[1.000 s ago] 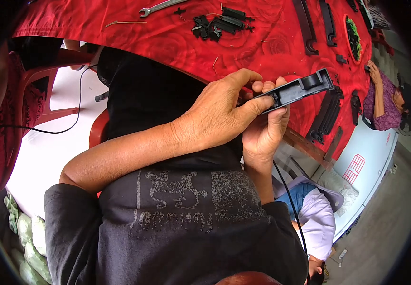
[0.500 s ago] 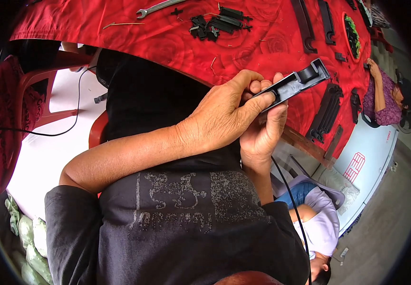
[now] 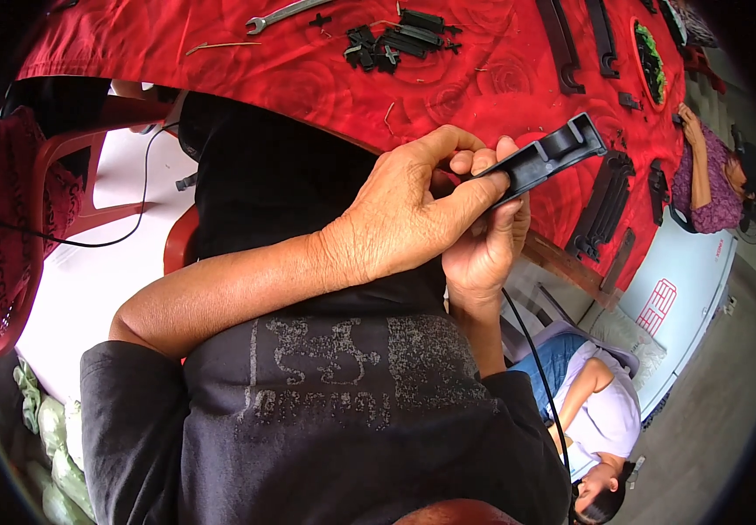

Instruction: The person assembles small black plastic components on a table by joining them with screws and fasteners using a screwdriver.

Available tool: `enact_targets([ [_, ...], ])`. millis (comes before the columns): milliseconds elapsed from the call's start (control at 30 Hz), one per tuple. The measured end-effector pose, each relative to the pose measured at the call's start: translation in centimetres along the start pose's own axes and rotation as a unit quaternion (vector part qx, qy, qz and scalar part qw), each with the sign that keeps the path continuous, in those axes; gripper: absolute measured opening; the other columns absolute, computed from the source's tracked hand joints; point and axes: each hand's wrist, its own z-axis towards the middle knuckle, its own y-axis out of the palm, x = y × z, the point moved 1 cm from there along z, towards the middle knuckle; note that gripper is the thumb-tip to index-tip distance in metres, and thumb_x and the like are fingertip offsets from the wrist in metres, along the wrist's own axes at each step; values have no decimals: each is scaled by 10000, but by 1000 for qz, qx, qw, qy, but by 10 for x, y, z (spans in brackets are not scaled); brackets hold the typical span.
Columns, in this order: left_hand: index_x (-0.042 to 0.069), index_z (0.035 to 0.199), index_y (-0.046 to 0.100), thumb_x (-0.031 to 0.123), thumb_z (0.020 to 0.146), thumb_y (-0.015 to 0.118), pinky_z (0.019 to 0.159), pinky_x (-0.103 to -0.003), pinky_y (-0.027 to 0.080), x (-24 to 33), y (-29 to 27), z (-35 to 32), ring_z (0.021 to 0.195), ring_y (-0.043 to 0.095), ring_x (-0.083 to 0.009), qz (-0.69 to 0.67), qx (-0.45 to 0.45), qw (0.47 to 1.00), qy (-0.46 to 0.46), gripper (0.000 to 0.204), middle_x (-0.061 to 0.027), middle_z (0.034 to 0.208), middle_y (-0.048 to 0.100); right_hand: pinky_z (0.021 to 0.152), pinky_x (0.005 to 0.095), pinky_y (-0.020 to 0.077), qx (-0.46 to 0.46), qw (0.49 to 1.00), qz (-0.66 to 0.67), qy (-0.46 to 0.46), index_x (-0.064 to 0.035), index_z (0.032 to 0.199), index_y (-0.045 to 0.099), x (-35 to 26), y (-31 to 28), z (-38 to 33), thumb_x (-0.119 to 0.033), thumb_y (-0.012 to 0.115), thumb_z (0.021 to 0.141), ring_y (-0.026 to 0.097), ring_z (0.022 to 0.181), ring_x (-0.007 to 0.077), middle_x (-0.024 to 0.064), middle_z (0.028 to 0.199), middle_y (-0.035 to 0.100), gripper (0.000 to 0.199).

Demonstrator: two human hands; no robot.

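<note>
A long black plastic channel-shaped piece (image 3: 546,163) is held up in front of me, just past the near edge of the red-covered table. Its hollow side shows, and a curved notch sits near the far end. My left hand (image 3: 417,206) grips the near end, with the thumb pressed into the hollow. From below, my right hand (image 3: 489,249) supports the same piece, its fingers partly hidden behind the piece and my left hand. On the tablecloth (image 3: 308,96) beyond lies a pile of small black plastic parts (image 3: 408,41).
A wrench (image 3: 286,15) lies at the far left of the table. Long black pieces (image 3: 560,44) and a stack of similar ones (image 3: 603,206) lie to the right, near a green-rimmed container (image 3: 649,63). Two other people sit on the right; a red chair (image 3: 89,140) stands left.
The black piece has turned slightly in my hands, so less of its hollow shows. Both hands keep their grip. The person in the pale top at lower right has shifted, bringing an arm into view.
</note>
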Motion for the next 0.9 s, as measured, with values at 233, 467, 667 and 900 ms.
enact_targets([
  [233,-4,1204,574,175,958,654,662,-204,476,0,1,0,787,574,-29,19,5,1000,11,314,5,844,611,983,336,463,-5,1000,-30,-1,32,1435,448,-6,5,0,-334,535,1022,574,1126,241,108,1170,593,559],
  [467,-4,1033,637,325,910,676,750,-322,551,-15,3,10,832,703,-191,-14,17,1000,-13,354,-115,845,694,1004,369,486,58,997,-47,33,44,1411,469,0,4,-5,-327,534,1024,601,1120,230,109,1184,624,540],
  [667,-14,1176,572,385,970,614,796,-367,561,-18,3,6,916,717,-260,6,-2,999,34,452,-171,954,698,1010,378,491,53,998,-27,27,43,1412,457,-1,-3,-2,-343,539,1020,593,1142,226,113,1196,623,556],
  [900,7,1339,483,259,1042,538,807,-241,507,-11,4,1,939,607,-83,33,-46,998,15,393,-56,1002,637,1005,385,502,71,997,-32,28,36,1442,408,-3,-5,-4,-376,540,1011,582,1170,231,117,1213,629,610],
])
